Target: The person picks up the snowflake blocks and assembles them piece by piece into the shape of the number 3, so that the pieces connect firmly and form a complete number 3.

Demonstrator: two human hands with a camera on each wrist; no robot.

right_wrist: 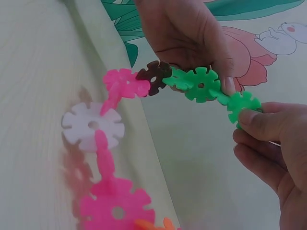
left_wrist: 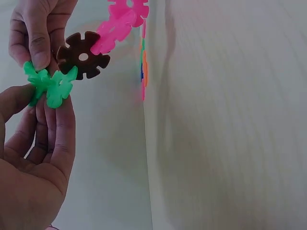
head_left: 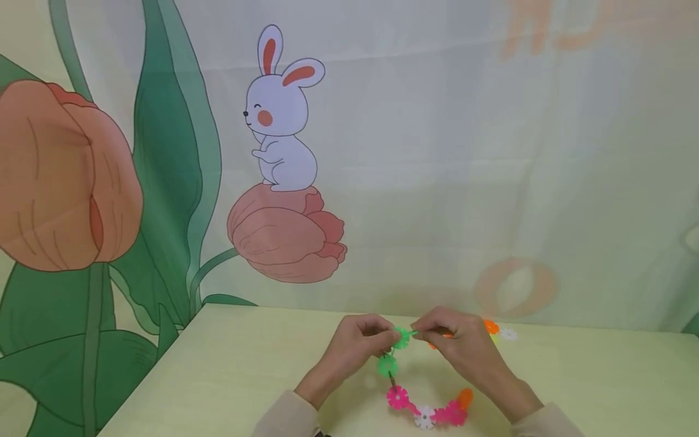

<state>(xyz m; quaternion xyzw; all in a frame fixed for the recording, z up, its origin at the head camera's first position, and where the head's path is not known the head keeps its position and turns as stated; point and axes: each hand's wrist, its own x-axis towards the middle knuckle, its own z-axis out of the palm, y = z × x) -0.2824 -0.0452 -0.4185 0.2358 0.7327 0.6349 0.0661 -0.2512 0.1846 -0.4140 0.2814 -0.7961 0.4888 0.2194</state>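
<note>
Both hands hold a chain of slotted snowflake discs above the table. My left hand (head_left: pixel 357 340) pinches a green disc (head_left: pixel 402 337) between thumb and fingers. Just to its right, my right hand (head_left: pixel 461 340) pinches the end green disc (right_wrist: pixel 243 106), seen edge-on in the head view. From there the chain hangs in a curve: more green discs (right_wrist: pixel 201 85), a brown disc (right_wrist: pixel 154 77), pink discs (right_wrist: pixel 127 83), a white disc (right_wrist: pixel 93 125), then a larger-looking pink disc (right_wrist: pixel 117 203) and an orange one (head_left: pixel 465 399).
Behind my right hand, loose orange (head_left: pixel 492 326) and white discs (head_left: pixel 509 334) lie on the pale table (head_left: pixel 229 364), partly hidden. A printed cloth (head_left: pixel 409 152) with a rabbit and tulips stands behind the table's far edge.
</note>
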